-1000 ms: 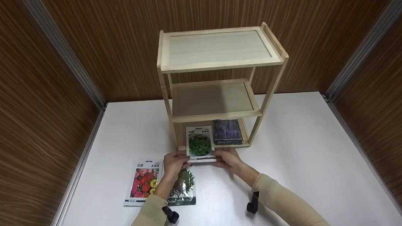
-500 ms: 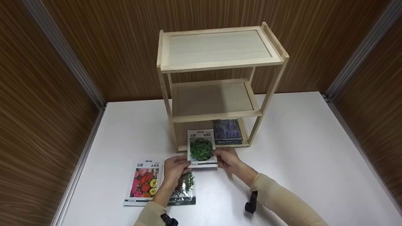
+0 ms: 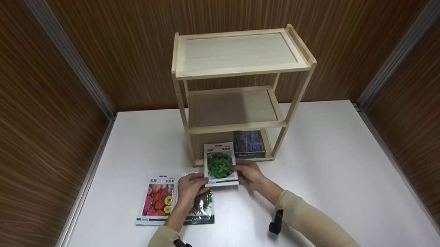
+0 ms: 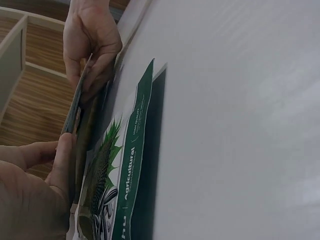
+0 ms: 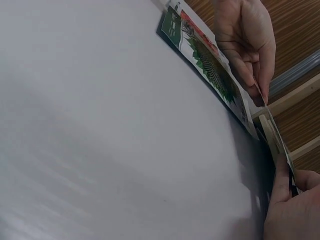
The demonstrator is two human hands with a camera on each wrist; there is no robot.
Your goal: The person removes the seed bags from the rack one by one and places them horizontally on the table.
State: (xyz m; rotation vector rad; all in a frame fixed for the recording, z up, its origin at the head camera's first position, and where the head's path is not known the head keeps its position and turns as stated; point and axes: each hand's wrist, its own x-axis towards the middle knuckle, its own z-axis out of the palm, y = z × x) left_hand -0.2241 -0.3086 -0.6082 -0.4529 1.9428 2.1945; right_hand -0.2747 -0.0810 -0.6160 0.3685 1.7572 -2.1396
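Observation:
A seed packet with a green leafy plant (image 3: 220, 164) is pinched at its two side edges, just in front of the rack's bottom shelf (image 3: 200, 146). My left hand (image 3: 190, 188) grips its lower left edge, thumb on top and fingers beneath. On the opposite edge, my right hand (image 3: 249, 172) pinches the packet the same way. Seen edge-on in the left wrist view, the packet (image 4: 76, 105) is held off the table. A purple-flower packet (image 3: 249, 144) lies on the right part of the bottom shelf. Under the left wrist is a green-banded sunflower packet (image 4: 107, 185), partly covered in the head view.
A packet with red and yellow flowers (image 3: 158, 198) lies left of the left forearm on the white table (image 3: 341, 170). The three-tier wooden rack (image 3: 240, 71) stands at the back, its middle shelf (image 3: 234, 108) overhanging the bottom one. Wood-grain walls (image 3: 135, 49) enclose the table.
Both hands keep hold of the leafy packet, which has come slightly toward me, away from the bottom shelf. The left hand has shifted a little nearer; the right hand has barely moved.

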